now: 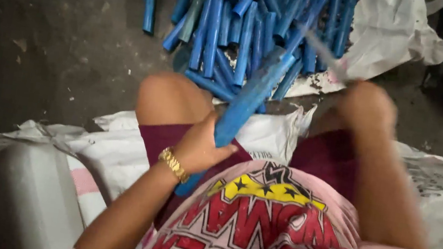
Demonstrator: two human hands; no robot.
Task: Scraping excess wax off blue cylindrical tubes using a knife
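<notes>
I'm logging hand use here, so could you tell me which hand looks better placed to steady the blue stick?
Probably the left hand: it grips the blue stick. The right hand holds a blurred blade.

dark floor (66,31) | white sacks (399,28) (crumpled) | blue pipe pieces (247,29)

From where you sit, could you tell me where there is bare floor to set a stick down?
The dark concrete floor left of the heap of blue sticks is bare, bordered below by white sacking. The heap and the lap, where the left hand grips a blue stick, are crowded.
</notes>
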